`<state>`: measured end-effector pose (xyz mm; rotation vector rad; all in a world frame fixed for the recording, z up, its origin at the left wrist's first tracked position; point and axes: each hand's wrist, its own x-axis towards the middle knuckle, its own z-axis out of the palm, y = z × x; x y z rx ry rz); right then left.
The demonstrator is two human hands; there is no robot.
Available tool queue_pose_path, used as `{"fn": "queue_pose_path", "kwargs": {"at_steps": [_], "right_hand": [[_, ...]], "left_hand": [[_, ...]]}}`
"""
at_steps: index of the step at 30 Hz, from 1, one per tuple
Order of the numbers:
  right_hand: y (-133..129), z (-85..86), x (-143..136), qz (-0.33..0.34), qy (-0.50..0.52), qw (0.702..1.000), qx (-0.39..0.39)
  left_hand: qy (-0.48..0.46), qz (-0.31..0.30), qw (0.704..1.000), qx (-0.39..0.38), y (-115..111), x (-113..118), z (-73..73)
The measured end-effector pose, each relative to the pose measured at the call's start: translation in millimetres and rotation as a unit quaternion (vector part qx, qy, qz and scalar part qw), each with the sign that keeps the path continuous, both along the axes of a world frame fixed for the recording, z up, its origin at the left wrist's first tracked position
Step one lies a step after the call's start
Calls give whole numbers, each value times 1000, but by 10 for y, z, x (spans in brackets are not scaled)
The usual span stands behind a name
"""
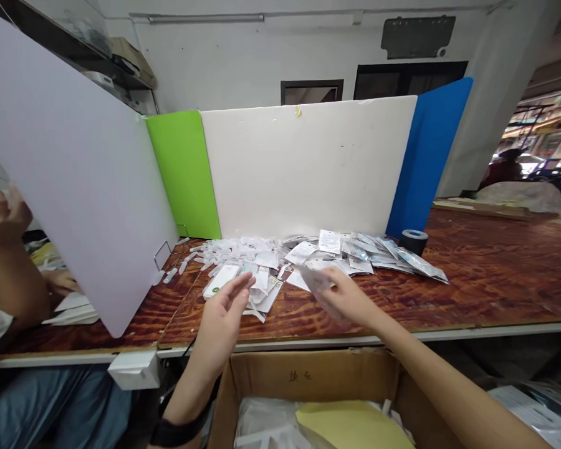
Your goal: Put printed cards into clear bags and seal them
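Note:
My right hand [348,296] pinches a small flat packet [315,284], smeared by motion, above the table. My left hand [224,312] hangs nearer the table's front edge, fingers stretched out and apart from the thumb, with nothing visible in it. Just beyond it lie a white rounded case [221,280] with a green mark and several clear bags with cards [268,296]. Behind these spreads a heap of small white plastic pieces [234,249]. To its right is a pile of flat printed packets [355,249].
An open cardboard box [315,377] holding plastic bags and a yellow sheet [350,424] stands below the table edge. White [308,168], green [184,174] and blue [427,156] panels surround the work area. A black tape roll [412,242] sits right; another person's hand [4,215] shows left.

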<state>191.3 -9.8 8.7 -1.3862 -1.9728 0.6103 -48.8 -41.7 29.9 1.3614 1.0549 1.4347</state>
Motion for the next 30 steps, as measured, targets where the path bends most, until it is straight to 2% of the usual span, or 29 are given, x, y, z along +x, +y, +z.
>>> {"fn": "queue_pose_path", "kwargs": {"at_steps": [2,3,6,8,11,14,17,21,23,25,26,27,29,30], "right_hand": [[-84,159,17,-1,75,997,14],[-136,216,3,10,107,994,15],[-315,296,-79,69,239,968,-37],[-429,303,-119,81,323,941,-62],[-549,306,-128,23,353,935,9],[-596,306,-98,18,285,955,73],[-592,278,-74,58,232,969,62],[-569,222,-89,84,286,955,19],[-556,214,-103,100,279,955,12],[-547,227,-108,77,208,973,64],[-546,240,-108,42,157,979,126],[-550,255,-107,-5,107,972,208],[-570,289,-107,-86,38,921,379],[-586,306,-111,-103,22,892,439]], "left_hand": [[40,7,999,21,94,102,50],[44,-24,999,18,144,176,78],[-8,-216,976,-4,268,428,135],[-72,-286,956,7,303,567,135],[-161,-262,952,19,275,673,104],[-197,-229,953,-6,202,690,79],[-192,-199,961,-20,141,685,64],[-173,-141,974,-30,107,670,48],[-162,-140,976,-34,113,646,43],[-154,-158,974,-41,127,614,38],[-151,-168,973,-43,133,600,35],[-142,-176,973,-41,135,589,32],[-98,-178,979,-19,120,582,24],[-65,-173,983,2,99,586,20]]}}
